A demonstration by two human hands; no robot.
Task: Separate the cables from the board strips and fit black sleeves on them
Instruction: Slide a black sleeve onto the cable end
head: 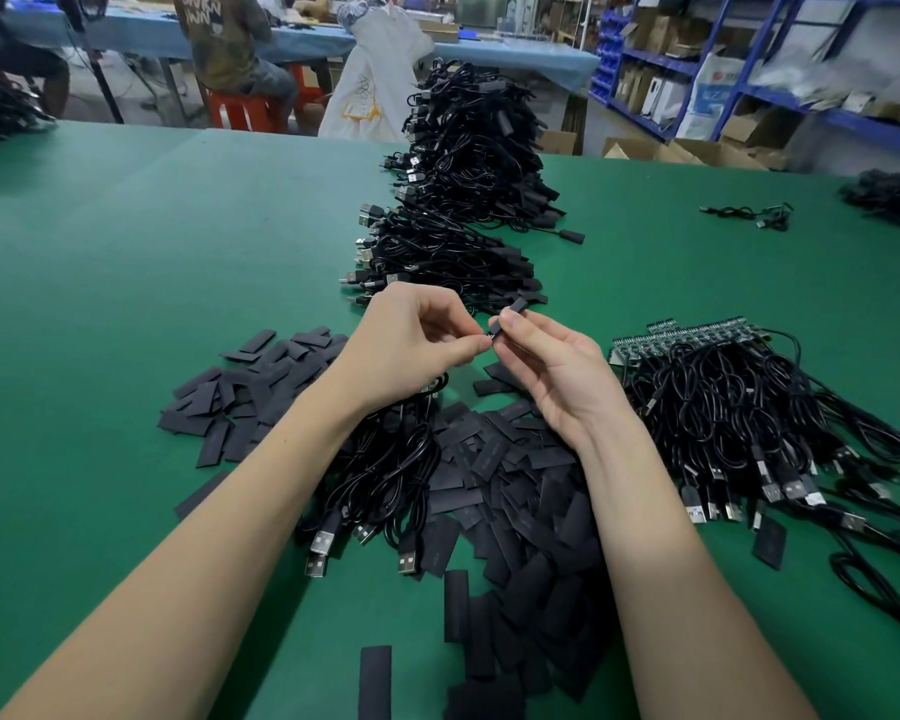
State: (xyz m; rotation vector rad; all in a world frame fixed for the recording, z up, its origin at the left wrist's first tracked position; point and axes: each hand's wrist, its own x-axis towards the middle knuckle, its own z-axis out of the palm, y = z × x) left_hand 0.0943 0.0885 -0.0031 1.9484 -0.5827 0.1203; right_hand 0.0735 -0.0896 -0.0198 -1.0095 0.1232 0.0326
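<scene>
Head view: I am pinching a black sleeve (510,317) in my right hand (552,371) while my left hand (417,340) is pinching the cable end (488,333) at its mouth, raised over loose sleeves (505,491), probably for easy reach.

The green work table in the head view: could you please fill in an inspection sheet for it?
Surface: green table, covered by a mat.
Job's things: loose black sleeves heaped near; board strips on the right, wired.
Clutter: nothing seen.
Grippers: left hand pinches a cable end; right hand pinches a sleeve.
Cables: finished pile ahead; unsleeved bundle under the left wrist.
Surroundings: blue shelving, a seated person.
</scene>
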